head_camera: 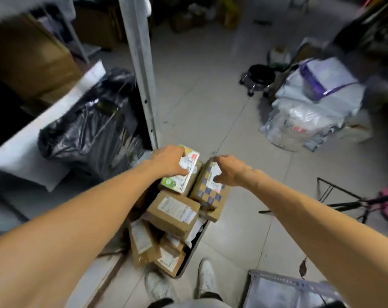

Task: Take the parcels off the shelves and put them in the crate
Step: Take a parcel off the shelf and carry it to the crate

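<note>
Right now the person is leaning over the crate [194,243], working two parcels onto the heap at once. The left hand [169,162] is gripping a green-and-white printed box [173,182] from above, and the right hand [229,171] is pinching the top of a brown checkered box [210,194] just beside it. Both grips seem to be steadying the boxes, since brown parcels [175,211] nearer the body are already crowding the rim. A black bag [88,130] is sitting on the shelf left of the left hand, by a metal upright [139,70]. Pale floor tiles [210,107] are stretching beyond the hands, with white sacks [310,107] off to the right.
</note>
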